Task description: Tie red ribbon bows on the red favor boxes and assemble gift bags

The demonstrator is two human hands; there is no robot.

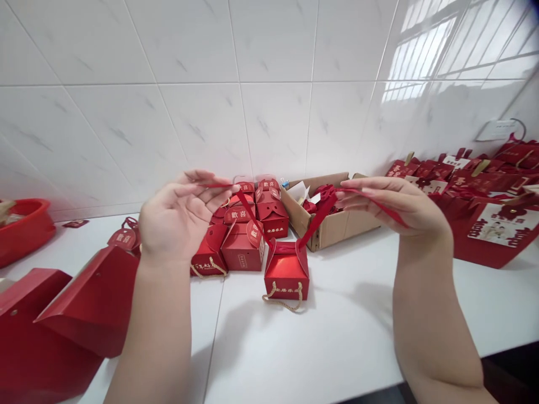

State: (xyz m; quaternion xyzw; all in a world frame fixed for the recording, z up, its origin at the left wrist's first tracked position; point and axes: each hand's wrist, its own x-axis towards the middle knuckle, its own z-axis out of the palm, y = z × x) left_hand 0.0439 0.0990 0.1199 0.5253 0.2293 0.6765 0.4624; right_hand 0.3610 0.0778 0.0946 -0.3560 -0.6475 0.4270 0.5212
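A small red gift box [286,272] with a rope handle stands on the white table [337,336]. A red ribbon [314,221] runs through its top and rises to both sides. My left hand [179,216] pinches the left end of the ribbon, held up and to the left of the box. My right hand [393,205] grips the right end, raised to the right of the box. Both ends are pulled taut above the box.
Several finished red boxes [242,238] with round tags stand behind against the tiled wall. A cardboard box [337,224] of red pieces sits to the right. Red bags [497,224] fill the far right. A red basin [23,227] and large red bags [63,325] are at left.
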